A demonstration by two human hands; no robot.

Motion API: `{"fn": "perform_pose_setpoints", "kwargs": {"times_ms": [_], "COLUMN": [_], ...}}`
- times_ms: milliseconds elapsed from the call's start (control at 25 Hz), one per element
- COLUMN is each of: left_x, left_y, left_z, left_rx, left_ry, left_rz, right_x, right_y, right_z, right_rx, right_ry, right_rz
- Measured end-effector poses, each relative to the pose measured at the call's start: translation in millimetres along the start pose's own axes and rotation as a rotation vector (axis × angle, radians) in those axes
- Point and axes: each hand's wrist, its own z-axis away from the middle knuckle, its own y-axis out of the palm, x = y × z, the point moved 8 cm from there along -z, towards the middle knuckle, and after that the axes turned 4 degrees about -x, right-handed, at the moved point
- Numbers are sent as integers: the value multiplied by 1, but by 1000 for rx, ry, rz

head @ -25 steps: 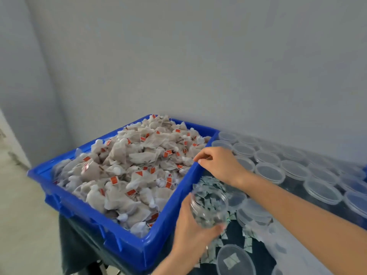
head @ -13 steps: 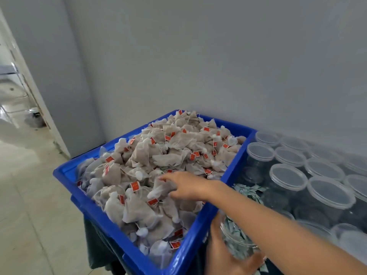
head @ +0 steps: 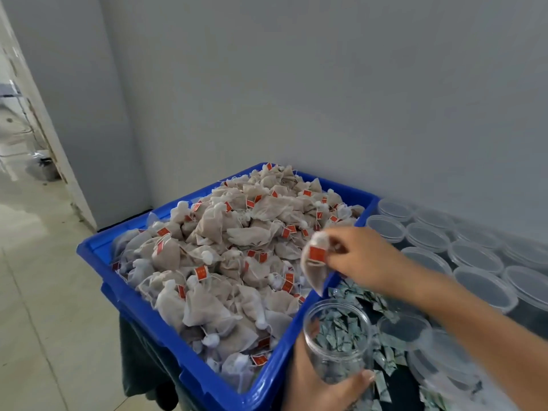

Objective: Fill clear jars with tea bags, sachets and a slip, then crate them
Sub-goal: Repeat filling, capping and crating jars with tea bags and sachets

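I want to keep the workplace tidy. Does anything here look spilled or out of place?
Yes. Small green sachets lie loose on the dark table beside the blue crate, scattered around the lidded jars rather than in a container. The heaped tea bags stay inside the crate.

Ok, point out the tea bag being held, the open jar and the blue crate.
tea bag [head: 315, 266]: head view, on its pouch below the red tag.
open jar [head: 338, 345]: head view, clear side wall.
blue crate [head: 204, 378]: head view, near rim.

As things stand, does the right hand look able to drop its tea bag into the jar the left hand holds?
Probably yes. The right hand pinches a tea bag just above the open jar that the left hand grips; the mouth has no lid and nothing lies between them.
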Motion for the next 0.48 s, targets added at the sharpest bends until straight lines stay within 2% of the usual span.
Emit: {"fn": "perform_pose_setpoints", "kwargs": {"times_ms": [80, 120, 160, 240, 320, 400, 480], "left_x": [3, 11, 21, 30, 39, 41, 43], "left_y": [-4, -17, -12, -1, -10, -18, -19], "left_z": [23, 25, 34, 37, 38, 38, 38], "left_rx": [-76, -154, -125, -40, -38, -54, -43], "left_ry": [3, -42, -75, -109, -125, -151, -147], "left_rz": [-18, -233, -365, -88, -13, 31, 16], "right_x": [-10, -11, -12, 5, 25, 31, 22], "right_y": [0, 11, 20, 26, 35, 72, 118], "right_z": [41, 61, 73, 63, 35, 6, -10], "right_rx": [229, 358, 423, 294, 153, 243, 474], "right_ry": [76, 88, 75, 9, -51, -82, -14], "right_rz": [94, 169, 243, 255, 203, 303, 419]}}
